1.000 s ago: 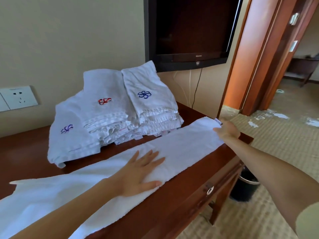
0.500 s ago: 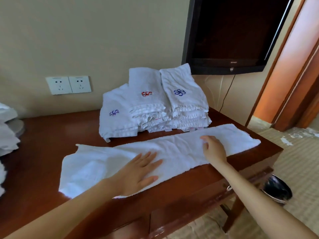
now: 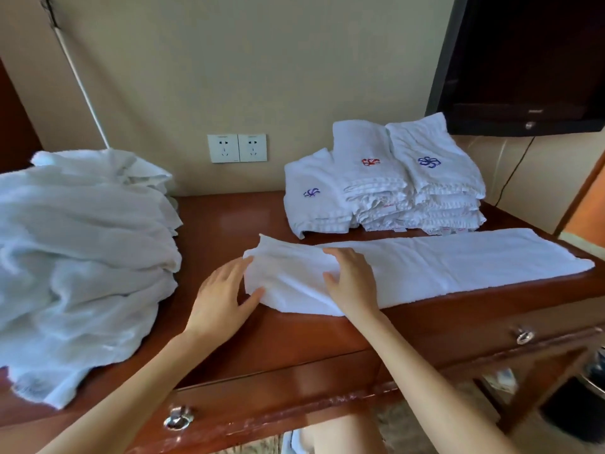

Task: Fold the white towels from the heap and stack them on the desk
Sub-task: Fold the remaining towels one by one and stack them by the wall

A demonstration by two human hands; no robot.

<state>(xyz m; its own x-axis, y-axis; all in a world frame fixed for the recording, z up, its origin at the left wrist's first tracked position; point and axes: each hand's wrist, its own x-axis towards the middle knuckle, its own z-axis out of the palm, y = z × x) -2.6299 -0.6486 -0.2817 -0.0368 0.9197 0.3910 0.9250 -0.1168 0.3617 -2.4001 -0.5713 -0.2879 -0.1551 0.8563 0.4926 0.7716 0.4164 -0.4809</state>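
A long white towel (image 3: 458, 267), folded into a strip, lies along the front of the wooden desk (image 3: 229, 217). Its left end is bunched and slightly raised. My left hand (image 3: 222, 299) holds that end, fingertips tucked under the edge and thumb against the near side. My right hand (image 3: 352, 283) rests flat on the strip just right of it, fingers spread. Behind the strip stands a stack of folded white towels (image 3: 393, 188) with blue and red embroidered logos. The heap of unfolded white towels (image 3: 82, 240) fills the desk's left side.
Two wall sockets (image 3: 237, 148) sit above the desk's back edge. A dark TV (image 3: 523, 60) hangs at the upper right, just above the stack. A white pole (image 3: 85, 93) leans on the wall behind the heap. Drawer knobs (image 3: 178, 417) face me; a bin (image 3: 592, 378) stands at lower right.
The view has swung left, bringing the heap into sight. My right hand slid left along the strip from its far end. My left hand moved from pressing the middle to the towel's left end.
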